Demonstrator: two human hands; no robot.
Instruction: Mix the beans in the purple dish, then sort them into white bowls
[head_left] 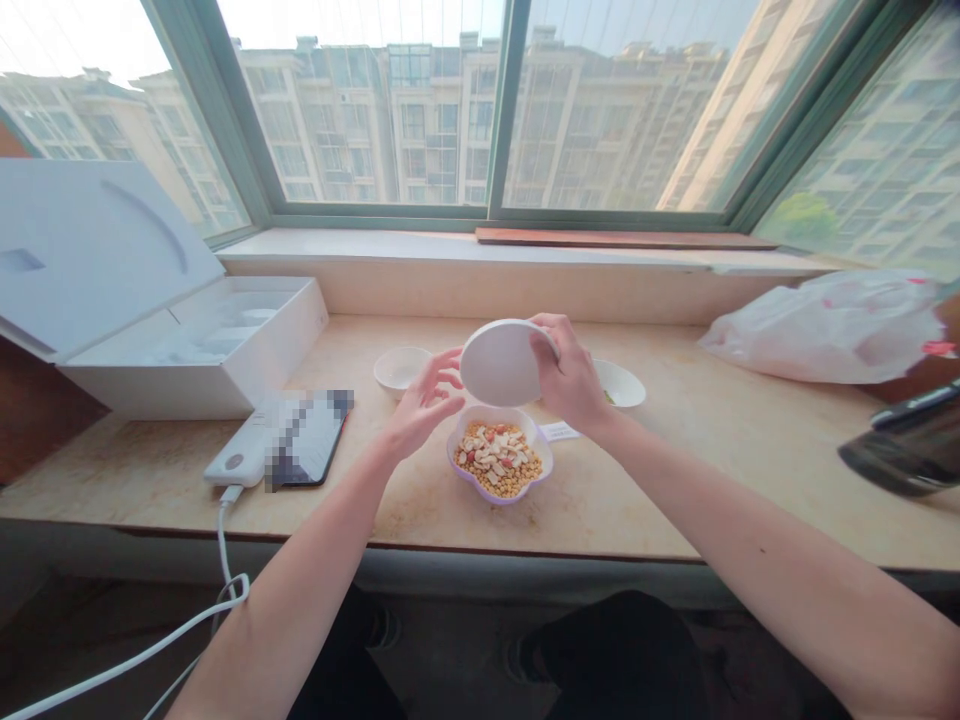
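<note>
My right hand (pixel 570 378) grips the rim of a white bowl (pixel 501 362), held tilted above the table with its round underside towards me. My left hand (pixel 421 406) is open, its spread fingertips close beside that bowl's left side; I cannot tell whether they touch it. Below both hands stands a flower-shaped bowl with a lilac rim (pixel 499 455), filled with peanuts and pale nut pieces. A small white bowl (pixel 401 367) stands left of my left hand. Another white bowl (pixel 619 384) sits partly hidden behind my right hand.
A marble-topped sill (pixel 637 480) carries everything. At left are an open white box (pixel 225 360), a white power bank (pixel 251 440) with its cable, and a phone (pixel 315 440). At right lie a white plastic bag (pixel 825 330) and a dark glass object (pixel 904 450). Windows stand behind.
</note>
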